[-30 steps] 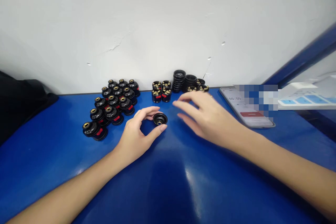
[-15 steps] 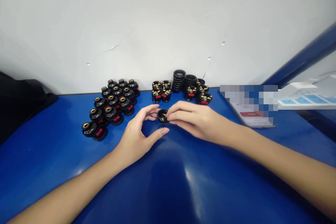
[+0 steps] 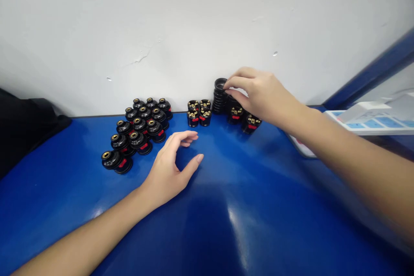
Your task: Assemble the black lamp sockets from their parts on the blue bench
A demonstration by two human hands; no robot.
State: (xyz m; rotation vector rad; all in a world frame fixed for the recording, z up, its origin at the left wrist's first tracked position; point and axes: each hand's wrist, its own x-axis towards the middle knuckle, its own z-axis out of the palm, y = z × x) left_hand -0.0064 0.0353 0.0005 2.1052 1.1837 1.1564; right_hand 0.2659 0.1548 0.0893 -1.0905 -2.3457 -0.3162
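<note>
My right hand [image 3: 255,90] pinches the rim of a round black cap [image 3: 220,83] at the top of a stack of like black caps [image 3: 219,104] by the wall. The hand partly hides a second dark stack behind its fingers. My left hand [image 3: 173,166] rests over the table with thumb and fingers apart, holding nothing. Just beyond it stand several black cylindrical parts with brass contacts [image 3: 199,114] and red tabs. More parts of that kind [image 3: 236,114] stand below my right hand.
To the left, several rows of black capped assemblies [image 3: 139,125] with brass centres and red tabs stand on the blue table [image 3: 207,224]. A phone-like device [image 3: 302,146] is mostly covered by my right forearm. Black cloth [image 3: 29,125] lies far left; a white-and-blue box [image 3: 375,120] is at right.
My right hand has moved up and right, from the middle of the table to the cap stack. The cap that was between my hands is gone from there. My left hand stays almost still.
</note>
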